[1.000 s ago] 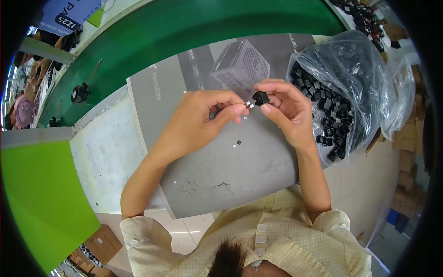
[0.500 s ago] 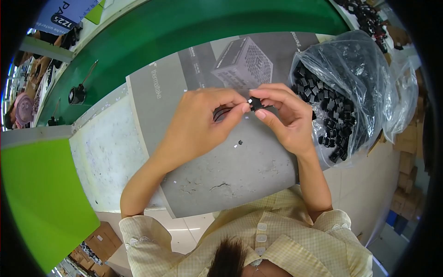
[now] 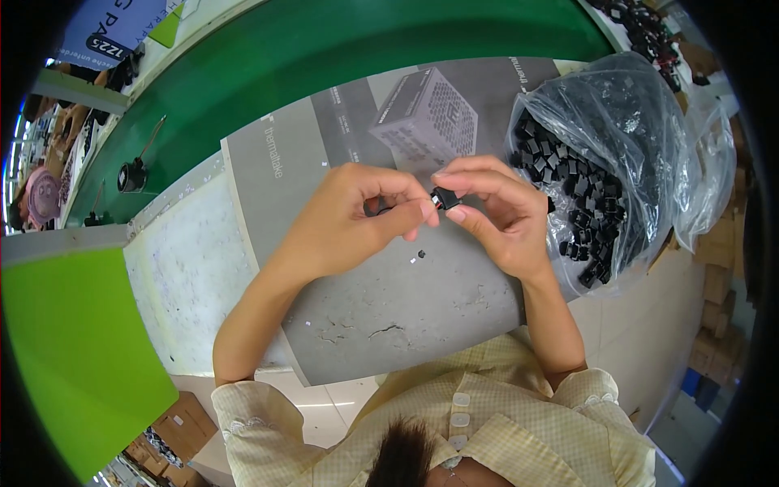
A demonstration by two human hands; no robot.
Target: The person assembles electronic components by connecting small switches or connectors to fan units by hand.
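Over the grey printed cardboard [image 3: 389, 325], my two hands meet fingertip to fingertip. Between the thumb and fingers of my right hand [image 3: 511, 215] is a small black plastic housing [image 3: 447, 198]. My left hand [image 3: 349, 219] pinches the end of a black cable [image 3: 375, 207], mostly hidden by the fingers. A bit of white and red shows where the cable end meets the housing; how far in it sits, I cannot tell. Right of my hands, a clear plastic bag [image 3: 649, 122] lies with its mouth facing them, holding many similar black housings [image 3: 596, 199].
A green conveyor belt [image 3: 324, 49] runs behind the cardboard, carrying a black round part with a thin stem [image 3: 131, 174] at left. A small black crumb [image 3: 421, 254] lies on the cardboard. A bright green panel [image 3: 81, 349] stands at left, cardboard boxes [image 3: 182, 422] below it.
Both hands have come slightly lower, and the housing is tilted differently, with red now showing at the joint. The black part on the belt has shifted a little left and nearer.
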